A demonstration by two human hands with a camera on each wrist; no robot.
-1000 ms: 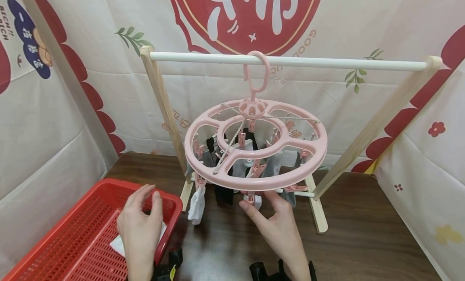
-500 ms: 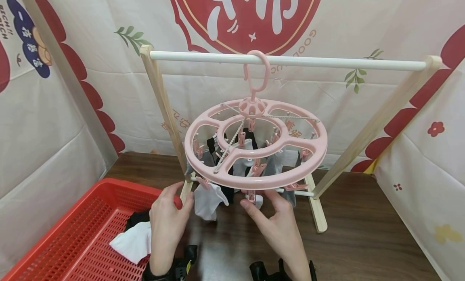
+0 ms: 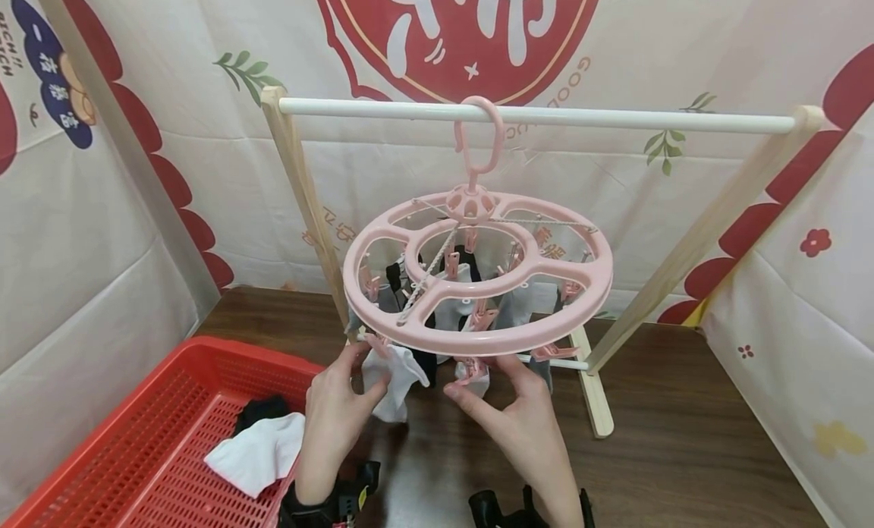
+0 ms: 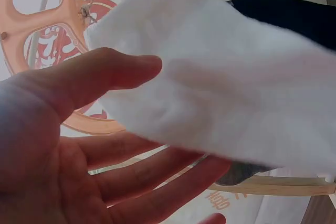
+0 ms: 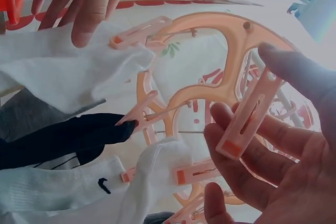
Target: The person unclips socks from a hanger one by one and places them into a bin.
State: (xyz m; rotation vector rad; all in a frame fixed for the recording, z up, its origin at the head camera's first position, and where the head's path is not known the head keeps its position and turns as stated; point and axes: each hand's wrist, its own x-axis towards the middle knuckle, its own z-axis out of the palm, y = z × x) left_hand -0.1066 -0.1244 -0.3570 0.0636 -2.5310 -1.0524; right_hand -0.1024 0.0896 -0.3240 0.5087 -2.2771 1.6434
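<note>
A round pink clip hanger [image 3: 587,304] hangs by its hook from the white rail [image 3: 642,120]. At its front, my right hand [image 3: 522,422] pinches a pink clothespin [image 5: 249,116] between thumb and fingers. My left hand [image 3: 337,414] is at a white sock [image 3: 396,384], which hangs from a clothespin [image 5: 139,31] at the hanger's front left. In the left wrist view, the thumb [image 4: 126,69] lies in front of the cloth and the other fingers extend behind it, partly hidden. More socks hang farther in, including a black sock [image 5: 68,135] and a white sock with a black swoosh [image 5: 68,184].
At the left, a red perforated basket [image 3: 136,407] contains a white cloth item [image 3: 256,456] and a black one [image 3: 259,410]. The rack's wooden legs [image 3: 703,243] stand on the brown table [image 3: 683,444], with printed fabric behind.
My left hand has moved right from over the basket to the hanging white sock, which has swung and spread. The clothespin in my right hand has tilted from upright.
</note>
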